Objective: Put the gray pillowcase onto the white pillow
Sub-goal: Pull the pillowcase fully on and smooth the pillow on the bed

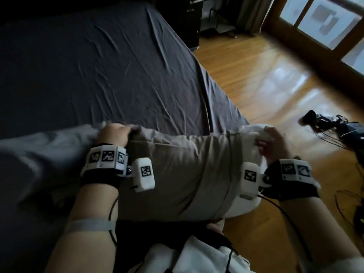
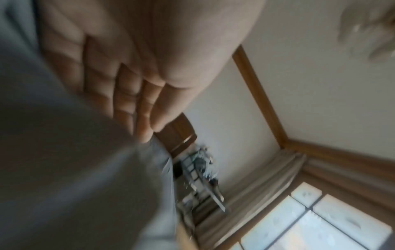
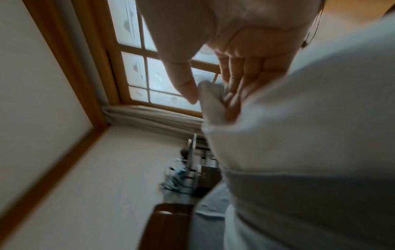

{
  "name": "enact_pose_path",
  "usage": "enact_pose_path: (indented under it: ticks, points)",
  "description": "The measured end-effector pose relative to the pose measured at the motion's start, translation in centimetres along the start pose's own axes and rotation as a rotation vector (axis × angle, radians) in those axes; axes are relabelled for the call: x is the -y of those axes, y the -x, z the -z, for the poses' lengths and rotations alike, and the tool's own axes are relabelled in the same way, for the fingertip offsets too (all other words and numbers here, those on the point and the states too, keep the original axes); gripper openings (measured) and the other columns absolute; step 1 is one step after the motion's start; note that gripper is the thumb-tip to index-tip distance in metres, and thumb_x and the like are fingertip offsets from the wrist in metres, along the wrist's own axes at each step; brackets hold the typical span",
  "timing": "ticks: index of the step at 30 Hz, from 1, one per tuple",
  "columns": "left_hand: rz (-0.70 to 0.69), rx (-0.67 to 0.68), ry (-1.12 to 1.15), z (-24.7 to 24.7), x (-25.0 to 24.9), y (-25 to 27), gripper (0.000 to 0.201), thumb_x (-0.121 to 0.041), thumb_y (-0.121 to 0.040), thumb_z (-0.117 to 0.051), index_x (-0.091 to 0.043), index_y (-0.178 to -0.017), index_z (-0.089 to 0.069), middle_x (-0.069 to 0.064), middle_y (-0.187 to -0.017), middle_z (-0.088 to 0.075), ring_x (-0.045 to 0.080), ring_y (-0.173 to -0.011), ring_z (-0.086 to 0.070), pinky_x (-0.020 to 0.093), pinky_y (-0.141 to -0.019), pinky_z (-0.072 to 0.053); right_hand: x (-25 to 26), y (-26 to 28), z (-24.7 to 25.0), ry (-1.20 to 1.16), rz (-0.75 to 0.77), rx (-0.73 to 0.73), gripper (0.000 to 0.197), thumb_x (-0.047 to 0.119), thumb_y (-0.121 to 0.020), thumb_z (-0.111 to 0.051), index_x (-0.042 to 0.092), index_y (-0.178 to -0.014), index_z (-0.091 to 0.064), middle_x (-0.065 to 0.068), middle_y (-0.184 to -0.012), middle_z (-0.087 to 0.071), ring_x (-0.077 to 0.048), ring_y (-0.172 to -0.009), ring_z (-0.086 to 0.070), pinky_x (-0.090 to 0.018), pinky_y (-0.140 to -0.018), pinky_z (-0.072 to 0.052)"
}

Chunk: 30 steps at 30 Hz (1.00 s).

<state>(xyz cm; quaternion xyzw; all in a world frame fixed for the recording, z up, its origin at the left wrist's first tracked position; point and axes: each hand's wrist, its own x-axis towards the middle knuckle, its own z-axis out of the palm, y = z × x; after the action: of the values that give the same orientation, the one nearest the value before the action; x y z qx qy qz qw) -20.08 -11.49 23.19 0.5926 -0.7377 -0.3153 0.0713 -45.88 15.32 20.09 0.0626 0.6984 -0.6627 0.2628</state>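
Sliding the gray pillowcase [image 1: 173, 174] along the white pillow [image 1: 254, 138] at the bed's [image 1: 88, 66] near edge, my left hand [image 1: 114, 134] grips its closed end, my right hand [image 1: 273, 142] pinches the bare pillow corner. Next, I judge: draw the hem over that end.

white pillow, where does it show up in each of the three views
Head: the white pillow pokes out of the gray pillowcase at centre right, its far corner pinched by the right hand.
Left wrist: not in it; only gray fabric and the left hand show.
Right wrist: the white pillow fills the right side, its corner at the fingers.
Shared landmark: the paned window.
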Motion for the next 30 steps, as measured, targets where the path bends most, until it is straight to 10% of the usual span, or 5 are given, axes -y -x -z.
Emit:
enact_pose_path:
  ticks: [3, 9, 15, 25, 30]
  points:
    - [-0.112, 0.252, 0.126, -4.9, 2.2, 0.0, 0.034, -0.019, -0.088, -0.058, -0.002, -0.118, -0.060, 0.018, -0.127, -0.058, 0.029, -0.120, -0.052, 0.033, -0.101, -0.037, -4.4, -0.8, -1.5, 0.093, -0.098, 0.139, 0.008, 0.009, -0.095, -0.041, 0.014, -0.094, -0.047, -0.005, -0.071, -0.059, -0.018, -0.062, -0.056, -0.021, -0.059, -0.040]
    - [0.025, 0.642, -0.355, -14.1, 5.2, -1.0, 0.067, -0.036, -0.091, -0.050, -0.031, -0.146, -0.013, 0.000, -0.157, 0.012, 0.034, -0.144, 0.011, 0.040, -0.117, 0.000, -12.4, -4.4, -3.7, 0.431, -0.387, 0.271, 0.052, 0.010, -0.086, -0.061, 0.009, -0.133, -0.039, -0.010, -0.110, -0.052, -0.015, -0.085, -0.052, -0.026, -0.064, -0.038]
    - [0.072, 0.433, -0.285, -14.9, 4.8, -1.7, 0.042, -0.038, -0.090, -0.051, -0.031, -0.131, -0.045, -0.008, -0.158, -0.001, 0.023, -0.145, 0.001, 0.052, -0.114, -0.006, -12.1, -8.6, -6.2, 0.386, -0.359, 0.386, 0.024, 0.008, -0.088, -0.057, 0.013, -0.067, -0.046, -0.002, -0.055, -0.039, 0.000, -0.029, -0.039, -0.012, -0.031, -0.028]
    - [0.053, 0.292, -0.073, -16.0, 1.9, -7.1, 0.071, -0.028, -0.087, -0.059, -0.037, -0.144, -0.017, -0.009, -0.157, 0.008, 0.018, -0.143, 0.019, 0.051, -0.117, -0.001, -9.3, -14.4, -14.8, 0.664, -0.174, 0.413, 0.039, 0.037, -0.086, -0.060, 0.014, -0.058, -0.047, 0.002, -0.053, -0.045, -0.012, -0.052, -0.043, -0.023, -0.049, -0.034]
    - [0.153, 0.361, -0.308, -17.1, 1.4, -9.4, 0.074, -0.046, -0.084, -0.058, -0.042, -0.144, -0.014, -0.006, -0.157, 0.009, 0.035, -0.143, 0.013, 0.046, -0.118, 0.000, -10.7, -17.5, -6.5, 0.754, -0.236, 0.346, 0.040, 0.026, -0.085, -0.064, 0.016, -0.051, -0.045, 0.006, -0.035, -0.044, -0.008, -0.046, -0.042, -0.024, -0.049, -0.029]
